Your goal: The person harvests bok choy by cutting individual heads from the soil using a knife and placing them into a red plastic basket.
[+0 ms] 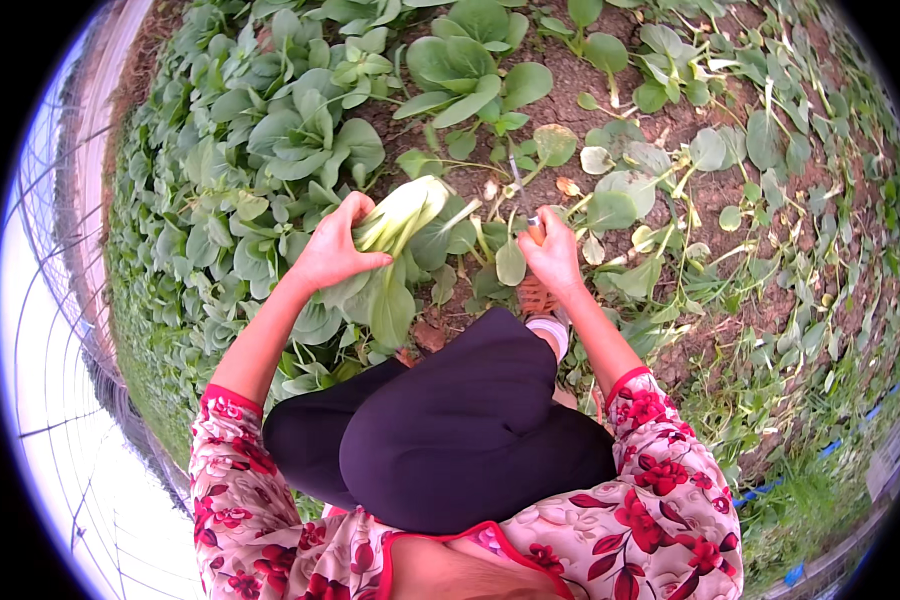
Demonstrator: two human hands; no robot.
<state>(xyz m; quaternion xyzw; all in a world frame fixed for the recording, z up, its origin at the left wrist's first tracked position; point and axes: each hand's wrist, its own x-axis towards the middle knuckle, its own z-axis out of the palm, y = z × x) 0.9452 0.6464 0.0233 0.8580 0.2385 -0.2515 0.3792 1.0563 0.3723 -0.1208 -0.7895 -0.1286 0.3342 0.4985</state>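
My left hand holds a cut head of bok choy, its pale stem base tilted up to the right and its leaves hanging down past my thumb. My right hand is closed around the short handle of a knife. The thin blade points away from me, low over the soil among stems and loose leaves. Just beyond the blade, a green bok choy plant stands rooted in the soil.
Dense leafy plants grow on the left. Cut and wilted leaves litter the brown soil to the right. My sandal is near my right hand. A pale crate lies at the far lower right, near a blue line. Netting curves along the left rim.
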